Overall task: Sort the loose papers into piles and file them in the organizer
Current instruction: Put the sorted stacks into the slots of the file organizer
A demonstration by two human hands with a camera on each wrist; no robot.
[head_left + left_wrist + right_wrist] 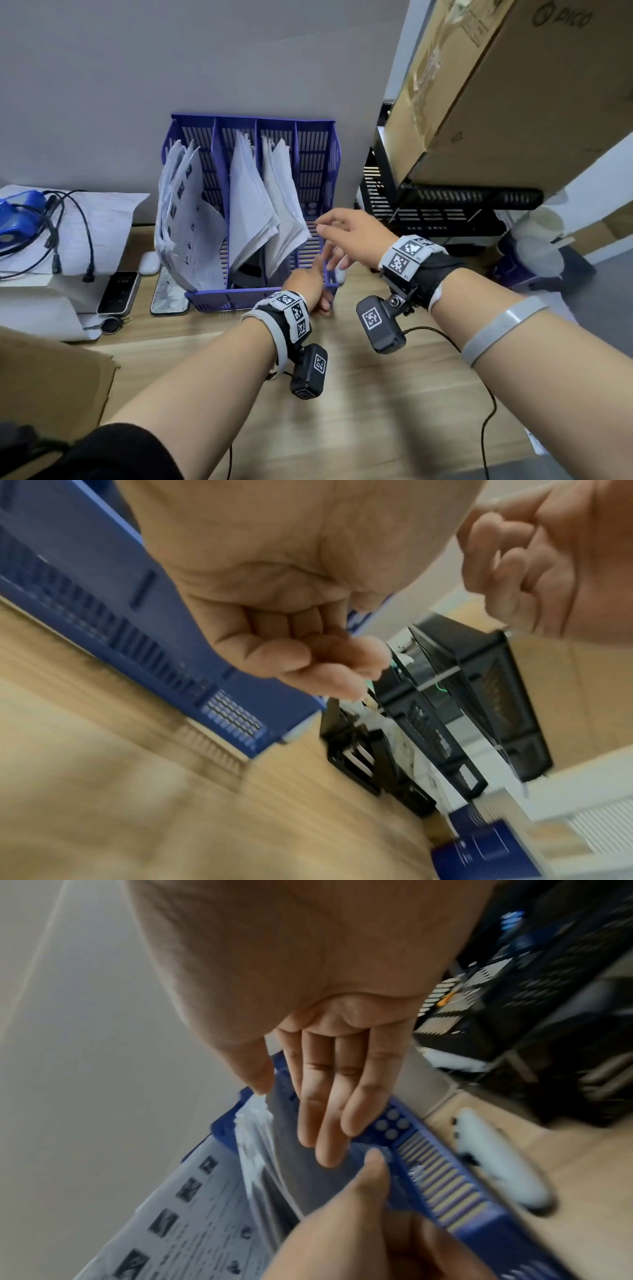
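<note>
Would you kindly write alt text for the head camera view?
Two bare hands, left hand and right hand, hover empty at the right end of a blue organizer whose three left slots hold papers, on a wooden desk against a grey wall.

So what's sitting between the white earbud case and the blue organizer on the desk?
A phone lies flat in that gap, screen up, left of the organizer and just below-right of the earbud case. The head view shows it.
</note>
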